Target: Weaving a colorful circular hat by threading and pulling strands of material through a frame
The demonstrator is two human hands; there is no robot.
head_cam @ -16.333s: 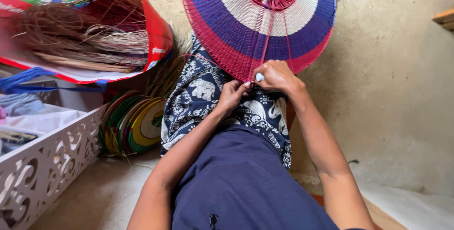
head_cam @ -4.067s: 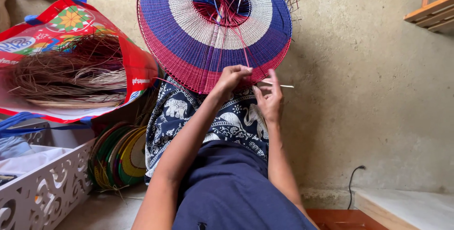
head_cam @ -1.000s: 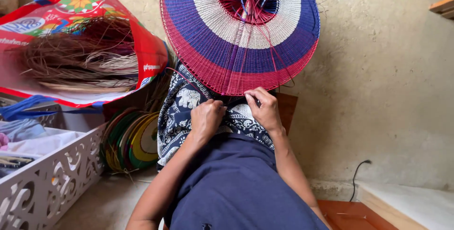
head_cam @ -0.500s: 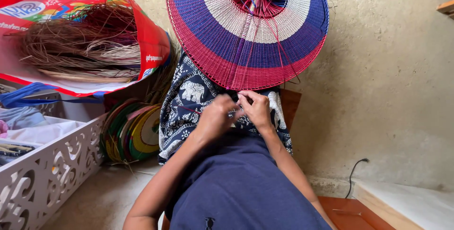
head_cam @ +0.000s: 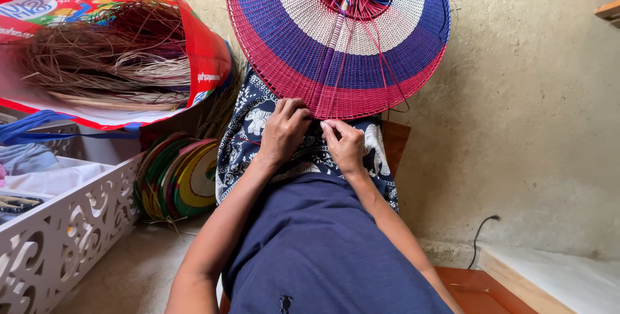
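A large round woven tray (head_cam: 336, 36), in rings of blue, white and red, stands on edge against my knees, which are covered by a dark patterned cloth (head_cam: 252, 120). Loose red and blue strands hang from its open middle. My left hand (head_cam: 283, 130) grips the tray's lower red rim with curled fingers. Just right of it, my right hand (head_cam: 344, 144) pinches the same rim, fingertips pressed to the weave. Both hands nearly touch each other.
A red printed bag (head_cam: 206, 56) full of dry brown fibre (head_cam: 97, 69) leans at the left. Below it stands a stack of coloured woven discs (head_cam: 181, 178) and a white cut-out crate (head_cam: 64, 230). A rough plaster wall (head_cam: 529, 94) is on the right, with a black cable (head_cam: 481, 230) and a wooden board (head_cam: 549, 275).
Over the earlier frames the tray was turned in my hands. Since half a second ago both hands have stayed at the lower rim, the right one shifting slightly lower.
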